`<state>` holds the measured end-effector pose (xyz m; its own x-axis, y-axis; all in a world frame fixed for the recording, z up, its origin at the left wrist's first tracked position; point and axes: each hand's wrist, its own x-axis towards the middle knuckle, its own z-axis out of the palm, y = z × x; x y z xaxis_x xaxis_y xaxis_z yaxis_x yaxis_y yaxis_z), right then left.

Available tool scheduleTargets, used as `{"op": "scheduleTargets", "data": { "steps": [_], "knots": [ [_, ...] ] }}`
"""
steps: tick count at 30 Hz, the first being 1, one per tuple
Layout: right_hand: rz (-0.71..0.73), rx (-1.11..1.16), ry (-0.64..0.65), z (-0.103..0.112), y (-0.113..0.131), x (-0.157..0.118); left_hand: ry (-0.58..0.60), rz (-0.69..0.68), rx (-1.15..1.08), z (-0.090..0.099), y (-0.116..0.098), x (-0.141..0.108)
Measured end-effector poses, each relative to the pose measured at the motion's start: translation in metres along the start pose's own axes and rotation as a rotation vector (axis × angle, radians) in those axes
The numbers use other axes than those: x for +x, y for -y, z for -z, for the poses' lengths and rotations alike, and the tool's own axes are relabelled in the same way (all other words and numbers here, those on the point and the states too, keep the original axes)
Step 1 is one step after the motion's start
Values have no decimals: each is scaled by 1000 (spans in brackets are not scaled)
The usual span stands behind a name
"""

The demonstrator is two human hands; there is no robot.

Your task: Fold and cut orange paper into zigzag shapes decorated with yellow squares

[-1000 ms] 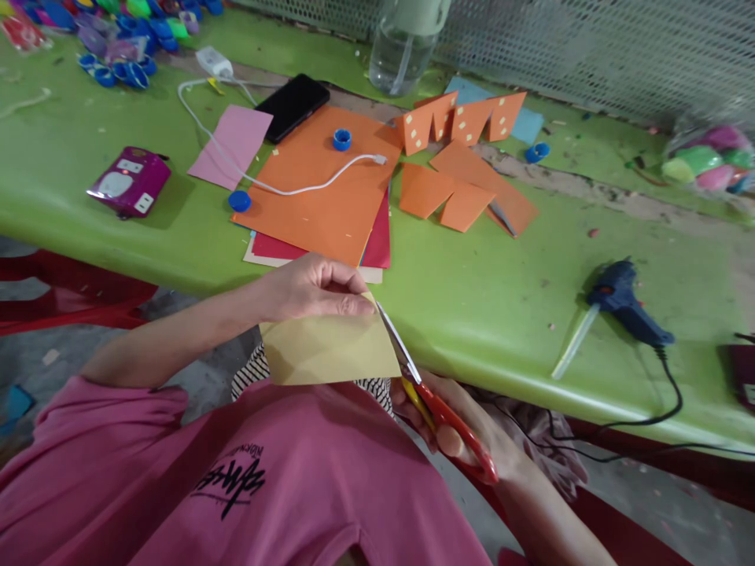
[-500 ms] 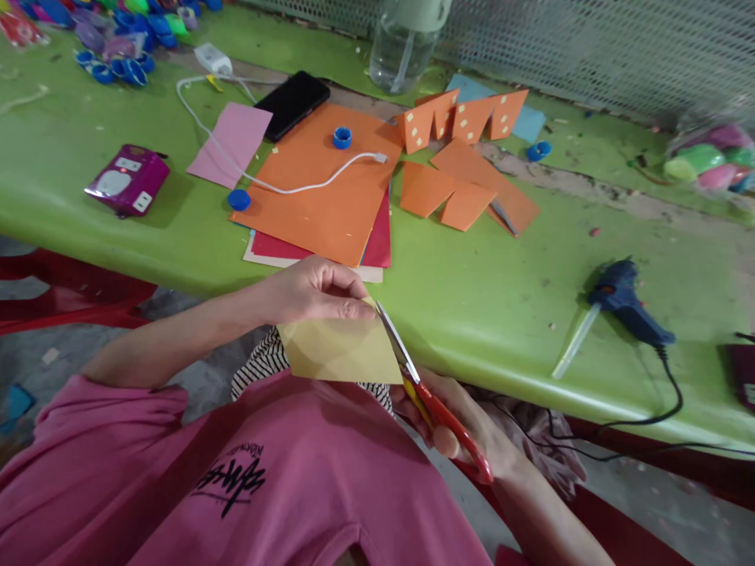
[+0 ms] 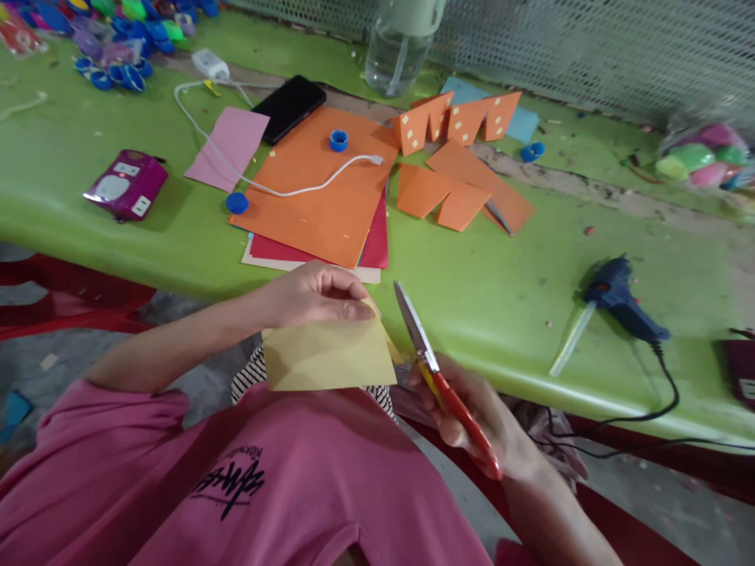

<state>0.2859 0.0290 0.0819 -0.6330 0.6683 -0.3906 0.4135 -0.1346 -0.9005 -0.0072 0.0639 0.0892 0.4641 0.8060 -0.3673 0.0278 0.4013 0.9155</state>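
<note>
Over the lap, beside the green counter (image 3: 489, 287): left hand (image 3: 324, 295) pinching yellow sheet (image 3: 333, 358), right hand (image 3: 492, 417) gripping scissors (image 3: 432, 365).

Counter scuffed, scraps scattered; mesh panel (image 3: 590, 55) behind, red chair (image 3: 82, 295) at left. Left hand covers part of the sheet's top edge. Bottle (image 3: 398, 59) cropped at top, dark box (image 3: 740, 369) at right; contents unclear. Glue gun (image 3: 619, 295) at right. White cable (image 3: 286, 193) lies across orange paper (image 3: 318, 220).

The left hand (image 3: 330, 297) pinches yellow paper (image 3: 330, 355) — the right hand (image 3: 472, 401) holds red-handled scissors (image 3: 440, 377), blades just beside the sheet's edge.
</note>
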Motion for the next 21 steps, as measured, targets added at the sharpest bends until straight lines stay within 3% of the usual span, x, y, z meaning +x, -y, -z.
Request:
{"op": "scheduleTargets", "data": {
  "steps": [5,9,17,21],
  "knots": [
    [44,-55,-260,21,20,2,-151,0,-131,6,-4,4],
    [193,73,-385,12,39,24,-149,-57,-175,4,-4,16],
    [232,76,-506,10,34,72,-83,-25,-148,1,-12,25],
    [279,141,-447,12,36,87,-91,4,-130,11,-20,30]
  ]
}}
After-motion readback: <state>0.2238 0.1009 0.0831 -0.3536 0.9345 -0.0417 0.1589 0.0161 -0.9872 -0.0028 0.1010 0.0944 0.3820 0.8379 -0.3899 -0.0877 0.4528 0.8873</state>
